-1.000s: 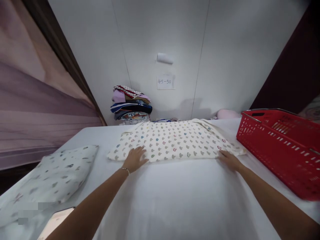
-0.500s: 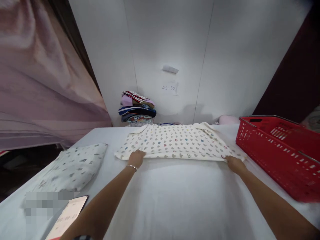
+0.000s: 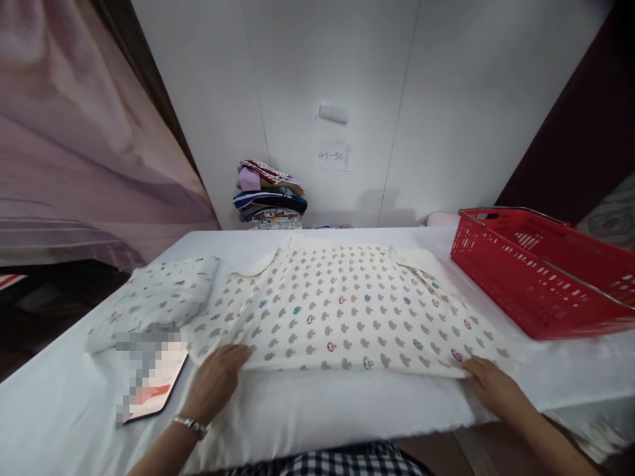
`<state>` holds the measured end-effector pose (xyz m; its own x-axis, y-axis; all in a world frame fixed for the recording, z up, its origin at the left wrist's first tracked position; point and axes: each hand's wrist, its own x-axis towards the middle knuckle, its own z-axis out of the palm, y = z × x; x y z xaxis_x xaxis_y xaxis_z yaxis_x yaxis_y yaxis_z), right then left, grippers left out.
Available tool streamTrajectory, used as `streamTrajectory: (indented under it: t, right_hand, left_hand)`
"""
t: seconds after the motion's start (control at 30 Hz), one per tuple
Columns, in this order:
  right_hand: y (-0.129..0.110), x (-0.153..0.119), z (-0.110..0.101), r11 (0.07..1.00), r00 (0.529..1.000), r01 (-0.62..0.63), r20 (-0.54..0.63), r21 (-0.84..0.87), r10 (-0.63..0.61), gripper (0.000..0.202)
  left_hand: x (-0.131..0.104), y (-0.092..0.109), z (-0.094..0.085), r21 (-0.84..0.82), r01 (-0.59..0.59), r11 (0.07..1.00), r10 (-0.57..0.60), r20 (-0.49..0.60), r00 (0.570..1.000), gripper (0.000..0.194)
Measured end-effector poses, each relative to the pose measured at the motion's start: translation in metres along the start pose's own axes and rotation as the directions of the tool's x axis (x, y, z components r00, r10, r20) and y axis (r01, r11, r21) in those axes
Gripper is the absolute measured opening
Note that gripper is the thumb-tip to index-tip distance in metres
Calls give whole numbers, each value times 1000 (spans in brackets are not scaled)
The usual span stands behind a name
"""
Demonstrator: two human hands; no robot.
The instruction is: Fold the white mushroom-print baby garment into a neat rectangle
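Note:
A cream garment (image 3: pixel 342 311) printed with small grey, blue, red and green mushrooms lies spread over the white-covered table. What look like its sleeves angle off to the left and right; its far edge lies toward the wall. My left hand (image 3: pixel 221 377), wearing a bracelet, is closed on the near edge at the left. At the right end of that same edge, my right hand (image 3: pixel 493 385) pinches the cloth, thumb and part of the fingers partly hidden. The near edge runs fairly straight between both hands.
A folded white printed cloth (image 3: pixel 163 291) lies left, with a phone (image 3: pixel 166 377) partly blurred out beside it. One red basket (image 3: pixel 526 284) stands at the right. Stacked folded clothes (image 3: pixel 270 195) sit by the wall below a "45-50" paper (image 3: pixel 331 157). A pink curtain (image 3: pixel 89 145) hangs left.
Both hands have drawn the garment's near edge toward me, and it now lies closer to the table's front edge. The view has tilted down a little, showing checked cloth below the table.

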<state>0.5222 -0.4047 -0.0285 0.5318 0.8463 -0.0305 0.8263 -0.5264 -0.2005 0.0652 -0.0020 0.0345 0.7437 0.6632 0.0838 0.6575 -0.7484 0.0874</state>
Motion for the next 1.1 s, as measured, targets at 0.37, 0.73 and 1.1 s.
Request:
streamTrajectory:
  t: [0.37,0.73,1.1]
  right_hand:
    - [-19,1,-32,886,987,-155,96,437,126,37]
    - [-56,181,-21,976,890,27,-450,215,75,40]
    - [-55,261,-42,946,937,-313,-187,-82,294,49]
  left_hand:
    - [-28,15,-7,2,81,997,-79,254,964,65]
    - [41,134,-4,-605,-83,792,223,161,961,34]
    - [88,223,44,-854,40,519,493,338,802,26]
